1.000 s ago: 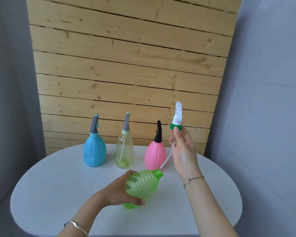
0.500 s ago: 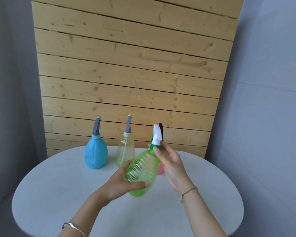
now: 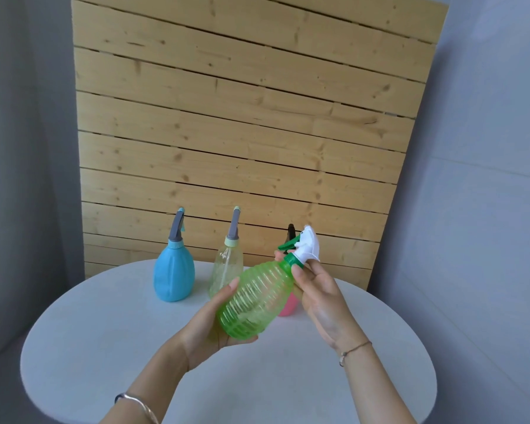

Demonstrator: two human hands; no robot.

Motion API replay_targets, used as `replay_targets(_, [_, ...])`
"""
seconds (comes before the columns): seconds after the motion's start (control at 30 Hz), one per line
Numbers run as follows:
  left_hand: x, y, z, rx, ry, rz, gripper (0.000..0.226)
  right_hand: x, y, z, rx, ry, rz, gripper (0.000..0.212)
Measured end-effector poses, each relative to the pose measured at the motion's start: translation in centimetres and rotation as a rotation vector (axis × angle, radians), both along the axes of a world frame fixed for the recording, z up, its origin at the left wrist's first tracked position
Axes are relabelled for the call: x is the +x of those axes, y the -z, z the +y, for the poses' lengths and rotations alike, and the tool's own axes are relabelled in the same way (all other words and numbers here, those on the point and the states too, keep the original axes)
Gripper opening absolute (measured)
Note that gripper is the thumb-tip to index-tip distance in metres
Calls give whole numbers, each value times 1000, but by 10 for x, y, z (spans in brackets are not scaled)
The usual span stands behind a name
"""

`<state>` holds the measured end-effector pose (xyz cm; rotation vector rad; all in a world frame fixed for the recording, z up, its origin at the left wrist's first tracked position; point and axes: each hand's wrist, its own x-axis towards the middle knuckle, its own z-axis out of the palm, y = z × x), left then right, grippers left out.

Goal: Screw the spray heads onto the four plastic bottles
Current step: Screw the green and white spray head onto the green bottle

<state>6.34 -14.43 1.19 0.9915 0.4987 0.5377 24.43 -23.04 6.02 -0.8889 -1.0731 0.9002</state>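
Now, green bottle (image 3: 257, 298): tilted, up off the white table (image 3: 110, 338), neck up and to the right.
Spray head (image 3: 307, 246): white, sits on the neck.
Left hand (image 3: 211, 319): under the bottle, fingers wrapped around its fat part.
Right hand (image 3: 318, 292): fingers pinch the green collar.
Pink bottle (image 3: 288, 304): mostly hidden behind.
Blue bottle (image 3: 173, 275), clear bottle (image 3: 226, 266): stand at the back, heads on.
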Motion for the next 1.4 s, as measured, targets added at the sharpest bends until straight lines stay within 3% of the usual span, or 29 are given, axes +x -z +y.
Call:
replay_targets(0.1, [4,0,3,-108,46,17,72,-1,2,1,12,71,-85,47])
replay_targets(0.23, [6,-1,5,-101,48,41,76,2,4,0,-5,96,-84,51])
replay_targets(0.37, [7,-4,4,140,-75,79,76,3,5,-1,-41,175,-31,46])
replay_targets(0.53, [6,-2,3,432,-180,96,110,0,14,3,-115,327,71,40])
replay_targets(0.63, [5,0,3,447,-61,136,102,-3,18,5,-117,342,103,26])
replay_targets(0.73, [2,-3,4,274,10,223,80,-5,19,6,-127,318,56,24])
replay_targets(1.0, [-3,3,8,436,-13,156,102,-3,23,9,-131,403,106,20])
replay_targets(1.13, [-4,-2,8,236,2,167,68,-4,23,9,-133,332,55,20])
replay_targets(1.23, [-4,-1,13,251,-10,239,71,-5,26,8,-136,312,29,22])
replay_targets(1.3, [-5,0,11,324,-20,193,74,-3,25,8,-143,361,63,22])
replay_targets(1.4, [-4,1,7,429,11,178,94,1,25,7,-152,413,67,19])
